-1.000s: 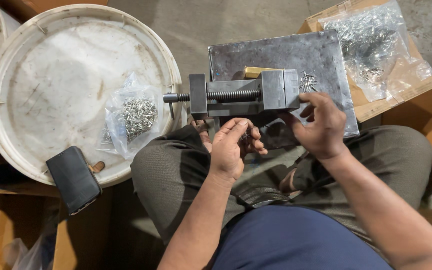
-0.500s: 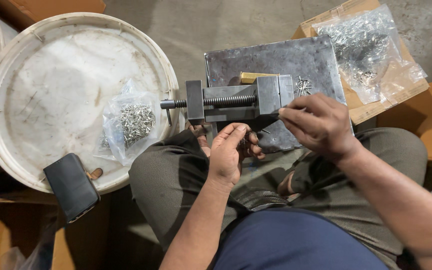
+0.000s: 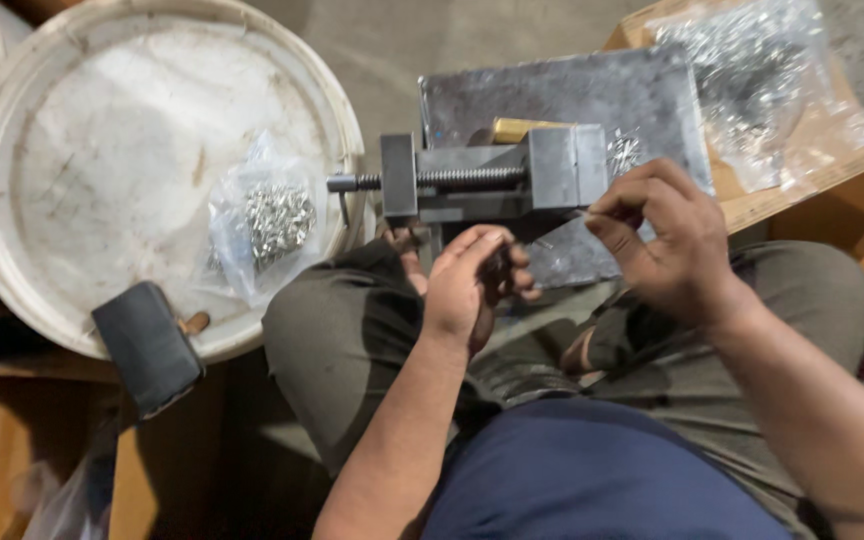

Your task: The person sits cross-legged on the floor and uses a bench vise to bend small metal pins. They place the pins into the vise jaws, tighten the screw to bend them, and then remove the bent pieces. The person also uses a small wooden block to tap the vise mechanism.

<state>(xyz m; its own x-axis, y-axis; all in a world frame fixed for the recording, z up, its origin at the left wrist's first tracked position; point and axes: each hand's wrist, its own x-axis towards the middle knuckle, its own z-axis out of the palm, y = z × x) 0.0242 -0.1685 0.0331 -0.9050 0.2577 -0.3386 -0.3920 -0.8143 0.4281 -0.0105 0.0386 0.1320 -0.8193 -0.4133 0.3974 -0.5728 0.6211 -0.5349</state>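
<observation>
1. I look down on a small steel vise [image 3: 492, 178] resting across the lap at about 12 o'clock from both hands, partly on a grey metal plate [image 3: 572, 95].
2. The vise's long axis runs 9 to 3 o'clock: its screw [image 3: 352, 183] pokes out toward 9, its jaw block sits toward 3.
3. My right hand [image 3: 667, 240] is the nearer one. It hangs at the vise's 3 o'clock end, thumb and forefinger pinched together just below the jaw block; whatever they pinch is too small for me to make out.
4. My left hand [image 3: 472, 280] sits at 6 o'clock from the vise body, just under it, fingers curled inward; I cannot tell whether they enclose anything.
5. A brass-coloured block [image 3: 522, 128] lies on the plate at 12 o'clock from the vise, just behind it.
6. At 9 o'clock, a white bucket lid [image 3: 72, 150] carries a clear bag of small metal parts [image 3: 267, 220]; a dark mallet head [image 3: 145, 345] overlaps the lid's 6 o'clock rim.
7. At 2 o'clock, a larger plastic bag of parts [image 3: 752, 90] lies on a wooden board [image 3: 802, 185].
</observation>
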